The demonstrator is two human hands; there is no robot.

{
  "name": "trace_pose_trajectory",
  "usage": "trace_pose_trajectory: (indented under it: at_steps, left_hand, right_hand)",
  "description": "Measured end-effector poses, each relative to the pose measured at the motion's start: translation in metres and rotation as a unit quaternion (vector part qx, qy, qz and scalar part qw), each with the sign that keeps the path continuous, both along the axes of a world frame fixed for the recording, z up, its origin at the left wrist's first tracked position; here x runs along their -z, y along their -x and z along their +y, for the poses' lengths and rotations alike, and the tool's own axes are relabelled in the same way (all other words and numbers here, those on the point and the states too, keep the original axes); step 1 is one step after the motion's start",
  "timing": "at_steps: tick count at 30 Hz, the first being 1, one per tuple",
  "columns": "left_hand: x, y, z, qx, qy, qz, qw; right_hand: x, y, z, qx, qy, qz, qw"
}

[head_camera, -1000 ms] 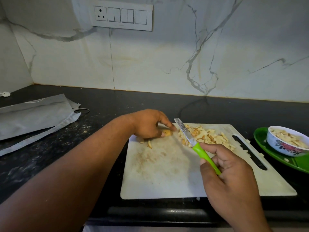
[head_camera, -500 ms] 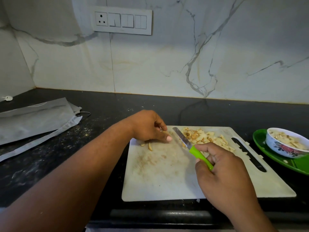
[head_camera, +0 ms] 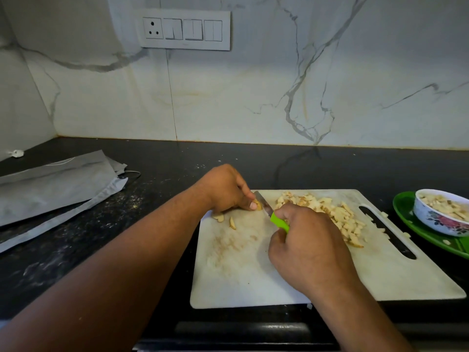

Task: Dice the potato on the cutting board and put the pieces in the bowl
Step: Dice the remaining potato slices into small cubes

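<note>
A white cutting board lies on the black counter. My left hand pinches a small potato piece against the board's far left corner. My right hand grips the green handle of a knife, whose blade rests right beside that piece. A heap of diced potato covers the board's far right part. Two loose slivers lie left of the blade. The floral bowl at the right holds diced pieces.
The bowl stands on a green plate with a few stray bits. Grey bags lie on the counter at the left. A marble wall with a switch panel rises behind. The counter's front edge runs just below the board.
My right hand has moved the knife left and forward, bringing the blade against the piece under my left fingers. My left hand stays in place on the piece.
</note>
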State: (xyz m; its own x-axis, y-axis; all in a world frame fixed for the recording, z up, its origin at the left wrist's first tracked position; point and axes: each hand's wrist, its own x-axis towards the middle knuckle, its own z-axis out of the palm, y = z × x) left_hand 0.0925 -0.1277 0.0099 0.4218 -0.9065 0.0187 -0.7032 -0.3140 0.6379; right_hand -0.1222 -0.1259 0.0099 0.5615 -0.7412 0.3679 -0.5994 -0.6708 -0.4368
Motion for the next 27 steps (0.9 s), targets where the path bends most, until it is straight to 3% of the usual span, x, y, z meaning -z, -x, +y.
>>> trace_pose_trajectory:
  at_steps: [9, 15, 27]
  left_hand:
    - [-0.004, 0.004, 0.001, 0.006, -0.014, -0.021, 1.0]
    - [-0.006, 0.005, 0.007, 0.005, -0.01, -0.04, 0.999]
    - [-0.006, 0.007, 0.003, -0.026, -0.018, -0.011, 0.999]
  right_hand:
    - [-0.003, 0.038, 0.033, -0.007, 0.021, 0.026, 0.999]
    - [-0.001, 0.002, 0.025, 0.007, 0.045, 0.012, 0.999]
    - [-0.005, 0.039, 0.04, -0.004, 0.039, 0.036, 0.999]
